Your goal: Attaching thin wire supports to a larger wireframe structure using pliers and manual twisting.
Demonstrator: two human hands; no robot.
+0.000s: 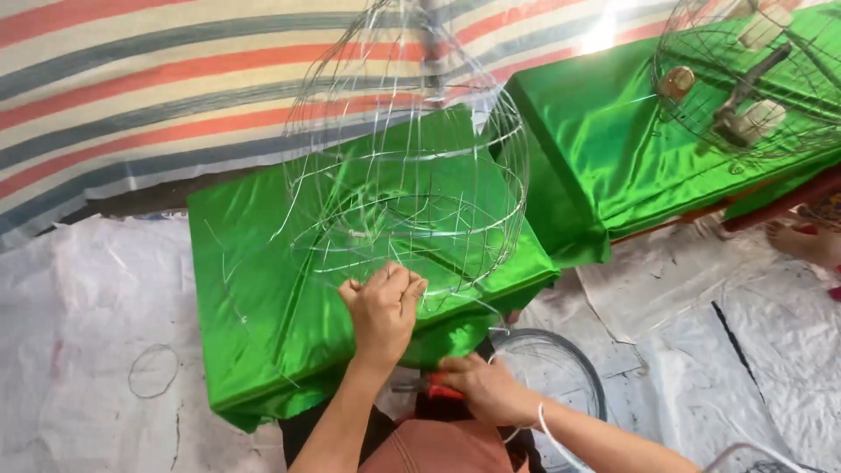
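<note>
A round cage-like frame of thin silvery wire (412,175) stands on a table draped in shiny green cloth (254,307). My left hand (384,308) is closed on the wires at the frame's near lower edge. Lower down, near my lap, my right hand (484,388) grips a tool with red handles (435,387); the tool's tip is hidden behind my left forearm. A loose strand of pale wire (552,431) curves past my right wrist.
A second green-draped table (604,140) at the right carries another wire frame (753,79) with tools inside it. A coil of wire (561,368) lies on the white plastic floor sheet. Another person's bare foot (806,243) shows at the right edge. A striped tarp hangs behind.
</note>
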